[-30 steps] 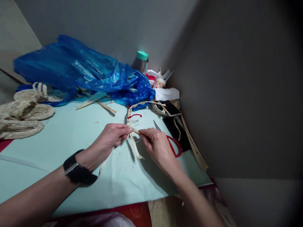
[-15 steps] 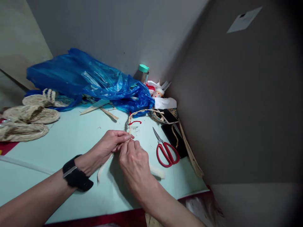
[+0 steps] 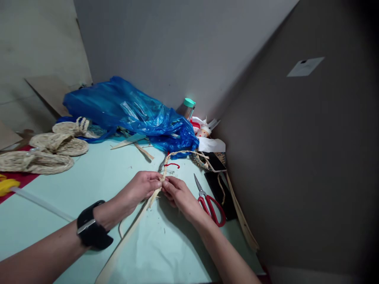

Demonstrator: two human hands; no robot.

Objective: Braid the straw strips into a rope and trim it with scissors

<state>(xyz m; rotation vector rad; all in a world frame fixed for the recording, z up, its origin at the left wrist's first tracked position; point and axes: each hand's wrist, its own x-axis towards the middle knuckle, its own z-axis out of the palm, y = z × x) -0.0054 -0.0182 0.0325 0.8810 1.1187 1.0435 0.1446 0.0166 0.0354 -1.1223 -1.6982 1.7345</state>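
Note:
A pale plaited straw braid (image 3: 165, 169) runs up from between my fingers, then bends right toward the basket. My left hand (image 3: 147, 184) pinches the braid's lower end from the left. Close against it, my right hand (image 3: 178, 192) grips the same spot with thumb and fingers. Loose flat straw strands (image 3: 130, 230) trail from the pinch toward the lower left. A red cord (image 3: 173, 165) lies by the braid, just above my hands. Red-handled scissors (image 3: 209, 201) rest to the right of my right hand, blades pointing away.
Several woven straw slippers (image 3: 38, 161) sit at the left. Behind, a large blue plastic bag (image 3: 127, 106) spreads along the wall. A green-lidded bottle (image 3: 188, 107), a basket (image 3: 201, 159) and a dark flat object (image 3: 217, 185) stand or lie right of it. A yellow-ended white stick (image 3: 41, 203) lies left.
My right hand has turned and drawn to the right side of the braid. The long loose strands now trail to the lower left. The view has shifted, so the surroundings appear lower.

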